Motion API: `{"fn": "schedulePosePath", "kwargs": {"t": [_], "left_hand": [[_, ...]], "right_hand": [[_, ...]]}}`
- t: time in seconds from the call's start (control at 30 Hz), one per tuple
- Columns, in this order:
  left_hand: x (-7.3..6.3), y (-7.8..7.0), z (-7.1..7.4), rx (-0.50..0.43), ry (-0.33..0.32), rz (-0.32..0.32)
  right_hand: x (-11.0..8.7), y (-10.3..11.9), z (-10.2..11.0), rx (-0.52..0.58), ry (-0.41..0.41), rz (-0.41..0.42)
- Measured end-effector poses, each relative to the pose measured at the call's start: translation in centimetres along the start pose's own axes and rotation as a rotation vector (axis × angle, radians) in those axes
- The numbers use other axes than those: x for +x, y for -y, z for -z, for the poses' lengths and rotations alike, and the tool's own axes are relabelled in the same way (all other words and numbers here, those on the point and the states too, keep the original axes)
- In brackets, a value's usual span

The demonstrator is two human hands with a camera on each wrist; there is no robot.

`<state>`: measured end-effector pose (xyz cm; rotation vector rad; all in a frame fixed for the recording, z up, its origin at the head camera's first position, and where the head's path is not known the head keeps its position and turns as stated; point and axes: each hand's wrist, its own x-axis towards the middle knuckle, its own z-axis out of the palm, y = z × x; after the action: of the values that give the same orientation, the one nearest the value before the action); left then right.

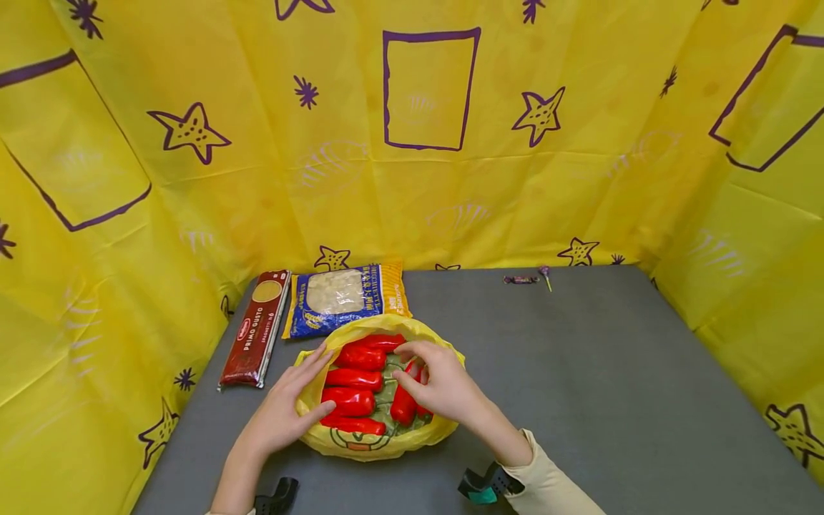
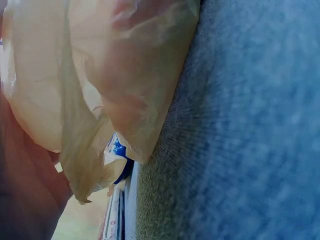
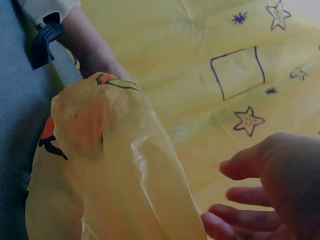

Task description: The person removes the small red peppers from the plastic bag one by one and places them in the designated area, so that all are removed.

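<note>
Head: yellow patterned cloth [image 1: 412, 189] backs your grey tabletop [image 1: 592, 386]; toward its left edge, your straight-fingered left hand [image 1: 288, 406] touches a yellow plastic bag [image 1: 415, 445] holding glossy red peppers [image 1: 350, 402]. Left wrist: the bag rests on the tabletop. Right wrist: your right hand [image 3: 282, 180] is released, fingers parted.

Bare hands [image 1: 440, 383] and cream-coloured sleeves [image 1: 556, 483] of a person.
The left wrist [image 1: 241, 465] wears a black, angular mount [image 3: 46, 37] with small holes; the right wrist [image 1: 511, 443] wears a similar black mount [image 1: 473, 481], which carries a teal patch [image 1: 483, 496].
</note>
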<state>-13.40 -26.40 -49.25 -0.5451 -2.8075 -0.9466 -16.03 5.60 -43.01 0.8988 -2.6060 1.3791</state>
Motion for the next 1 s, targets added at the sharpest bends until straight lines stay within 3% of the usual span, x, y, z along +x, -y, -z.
{"fn": "schedulePosePath", "kwargs": {"t": [0.17, 0.33, 0.7, 1.0], "left_hand": [[-0.1, 0.3, -0.2, -0.015, 0.005, -0.032], [0.0, 0.6, -0.3, -0.009, -0.028, -0.093], [0.3, 0.4, -0.1, 0.013, 0.049, 0.020], [-0.1, 0.4, -0.7, -0.008, 0.089, 0.012]], "right_hand": [[0.1, -0.8, 0.1, -0.065, 0.104, -0.029], [0.3, -1.7, 0.1, -0.170, 0.115, -0.097], [0.4, -2.5, -0.4, -0.353, 0.045, -0.237], [-0.3, -2.0, -1.1, -0.448, 0.029, -0.397]]}}
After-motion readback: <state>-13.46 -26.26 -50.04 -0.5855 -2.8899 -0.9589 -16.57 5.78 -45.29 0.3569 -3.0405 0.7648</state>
